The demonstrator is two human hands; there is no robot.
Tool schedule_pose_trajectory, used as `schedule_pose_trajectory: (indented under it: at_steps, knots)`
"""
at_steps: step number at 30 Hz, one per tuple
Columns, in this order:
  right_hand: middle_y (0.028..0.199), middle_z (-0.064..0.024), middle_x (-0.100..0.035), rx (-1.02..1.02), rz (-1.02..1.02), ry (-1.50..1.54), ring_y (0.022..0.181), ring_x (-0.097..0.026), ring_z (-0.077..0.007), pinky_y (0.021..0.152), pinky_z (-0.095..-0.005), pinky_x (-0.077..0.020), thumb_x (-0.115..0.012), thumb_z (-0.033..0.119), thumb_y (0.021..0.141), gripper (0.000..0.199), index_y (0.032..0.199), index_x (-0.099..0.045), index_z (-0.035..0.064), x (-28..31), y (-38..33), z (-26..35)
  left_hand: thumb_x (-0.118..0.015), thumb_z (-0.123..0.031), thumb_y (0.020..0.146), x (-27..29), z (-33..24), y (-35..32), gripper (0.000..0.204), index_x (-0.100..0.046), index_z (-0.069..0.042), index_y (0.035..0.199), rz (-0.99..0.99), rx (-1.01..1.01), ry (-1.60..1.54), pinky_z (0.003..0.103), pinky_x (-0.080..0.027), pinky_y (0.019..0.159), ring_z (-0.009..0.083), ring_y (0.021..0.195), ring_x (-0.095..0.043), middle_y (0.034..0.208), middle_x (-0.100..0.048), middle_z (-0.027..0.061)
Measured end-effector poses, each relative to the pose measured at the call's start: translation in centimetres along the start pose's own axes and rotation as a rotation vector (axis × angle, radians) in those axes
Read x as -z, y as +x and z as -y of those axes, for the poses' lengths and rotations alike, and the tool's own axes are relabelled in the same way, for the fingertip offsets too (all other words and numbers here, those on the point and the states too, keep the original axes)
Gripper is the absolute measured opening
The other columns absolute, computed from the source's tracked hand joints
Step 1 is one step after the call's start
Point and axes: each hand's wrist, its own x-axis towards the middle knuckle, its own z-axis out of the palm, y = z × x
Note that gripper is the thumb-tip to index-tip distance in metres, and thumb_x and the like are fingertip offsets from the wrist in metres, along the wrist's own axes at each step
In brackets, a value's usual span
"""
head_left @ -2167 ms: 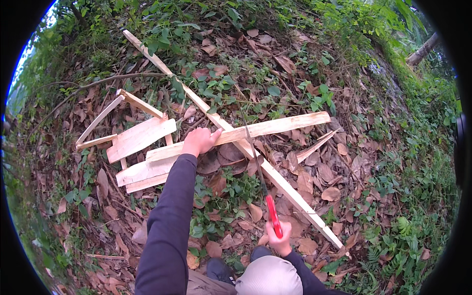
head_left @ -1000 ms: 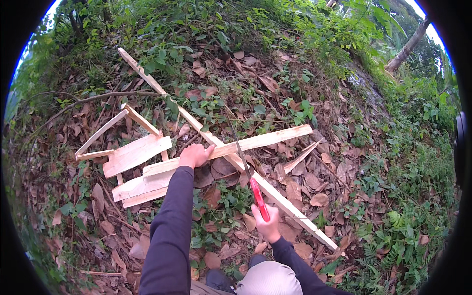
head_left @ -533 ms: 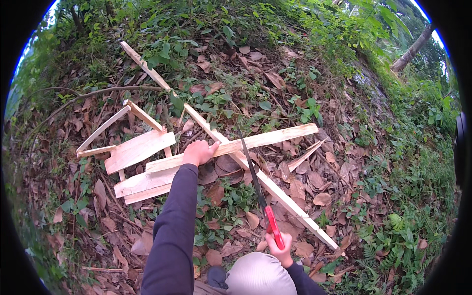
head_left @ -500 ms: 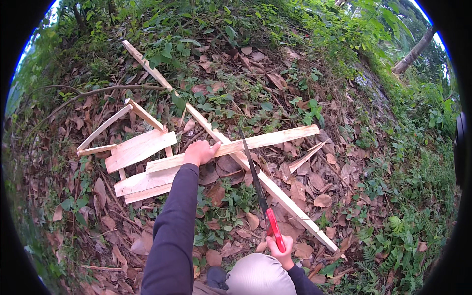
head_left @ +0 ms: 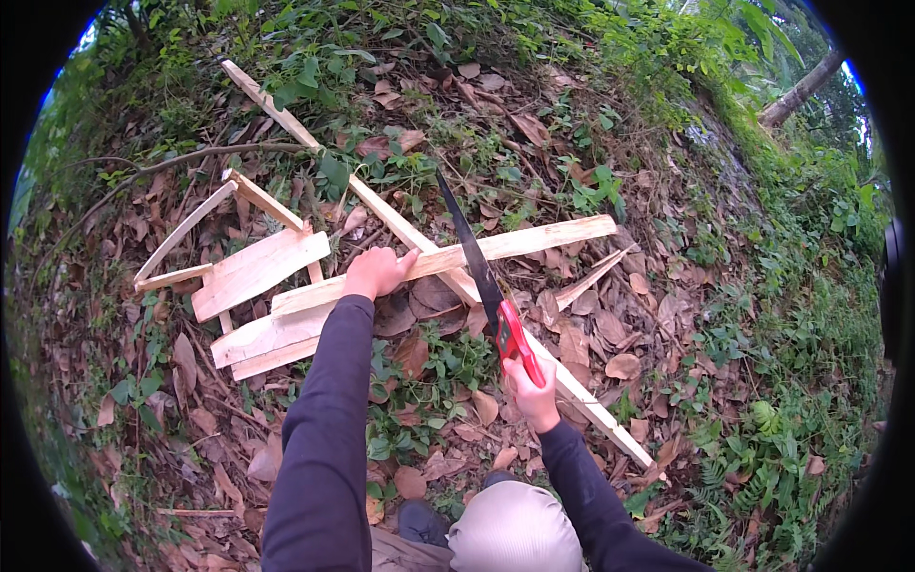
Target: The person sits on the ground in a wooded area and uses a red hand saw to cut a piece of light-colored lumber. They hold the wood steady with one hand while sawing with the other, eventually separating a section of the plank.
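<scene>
My right hand (head_left: 534, 393) is closed around the red handle of a hand saw (head_left: 474, 250). Its dark blade lies across a pale wooden board (head_left: 558, 235), pointing away from me and slightly left. My left hand (head_left: 376, 272) grips that same board left of the blade, thumb along its top, pressing it down. Beneath the board a long, thin wooden strip (head_left: 593, 408) crosses diagonally from far left to near right. At the board's left end lies a small wooden frame with wide slats (head_left: 262, 274). Whether the teeth have cut into the wood, I cannot make out.
Dry brown leaves (head_left: 624, 366) and low green plants cover the sloping ground. A thin bare branch (head_left: 181, 164) arches behind the frame. A split wood piece (head_left: 596, 279) lies right of the blade. My knee (head_left: 515, 529) and shoe (head_left: 420, 524) are at the bottom.
My right hand has pushed the saw forward, away from me, so its handle is now much closer to the board. My left hand keeps its hold; the whole view has shifted slightly.
</scene>
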Motion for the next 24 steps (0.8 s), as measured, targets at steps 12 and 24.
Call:
schedule_pose_trajectory:
  at_steps: [12, 24]
  knots:
    - [0.052, 0.0023, -0.046, 0.025, 0.015, -0.149, 0.043, -0.042, -0.0067, 0.042, -0.0264, -0.0321, -0.062, 0.001, 0.091, 0.029, 0.066, -0.048, 0.0058, 2.1, -7.7, 0.0, -0.038, -0.063, 0.098, -0.5, 1.0, -0.4, 0.079, -0.072, 0.008, 0.087, -0.002, 0.007, -0.013, 0.051, -0.051, 0.091, 0.0441, 0.097, -0.067, 0.095, -0.07, 0.0307]
    - [0.074, -0.0051, -0.062, 0.12, -0.115, -0.335, 0.064, -0.061, -0.0119, 0.061, -0.0256, -0.0517, -0.065, 0.02, 0.1, 0.024, 0.094, -0.055, -0.0013, 3.2, -9.8, 6.5, -0.04, -0.064, 0.096, -0.3, 0.3, -0.4, 0.076, -0.074, 0.004, 0.09, -0.016, 0.025, 0.016, 0.049, -0.052, 0.09, 0.0416, 0.097, -0.069, 0.097, -0.071, 0.0277]
